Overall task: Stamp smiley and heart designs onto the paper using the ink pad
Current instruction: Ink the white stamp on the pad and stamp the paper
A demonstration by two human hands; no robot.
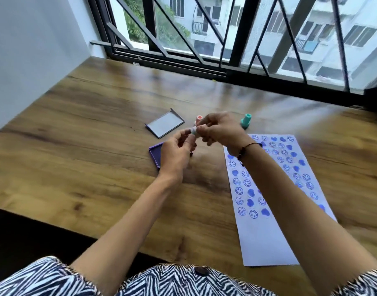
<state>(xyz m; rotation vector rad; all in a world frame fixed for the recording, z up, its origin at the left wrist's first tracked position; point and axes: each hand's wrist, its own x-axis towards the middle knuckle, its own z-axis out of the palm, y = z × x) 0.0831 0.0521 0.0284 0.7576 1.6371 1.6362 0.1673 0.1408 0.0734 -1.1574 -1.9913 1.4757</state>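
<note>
Blue smileys and hearts on paper (268, 238), no legible writing

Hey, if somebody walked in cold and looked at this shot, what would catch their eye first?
Probably the paper on the right side of the wooden table, covered in blue smileys and hearts. Next, the left hand and right hand meeting mid-table around a small white stamp, above the purple ink pad. Behind them lie the pad's open lid and a teal stamp.
</note>
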